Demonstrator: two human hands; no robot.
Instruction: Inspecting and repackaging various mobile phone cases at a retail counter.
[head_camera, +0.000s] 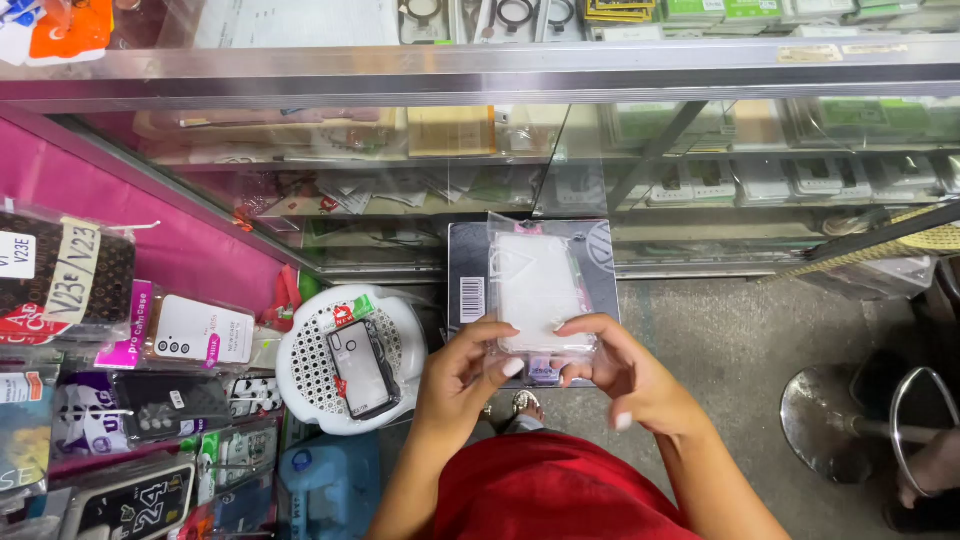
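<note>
Both hands grip the clear phone case packet (537, 290) at its lower end. The left hand (462, 375) pinches the lower-left corner; the right hand (612, 365) pinches the lower-right. Its long axis extends away from both hands.

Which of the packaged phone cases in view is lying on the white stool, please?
The dark-rimmed packaged phone case, flat on the white perforated stool; the clear one is in both hands, others hang on the pink wall.

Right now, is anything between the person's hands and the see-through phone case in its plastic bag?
Nothing is. The left hand and right hand both grip the clear phone case in its plastic bag directly, holding it above a dark flat box.
</note>
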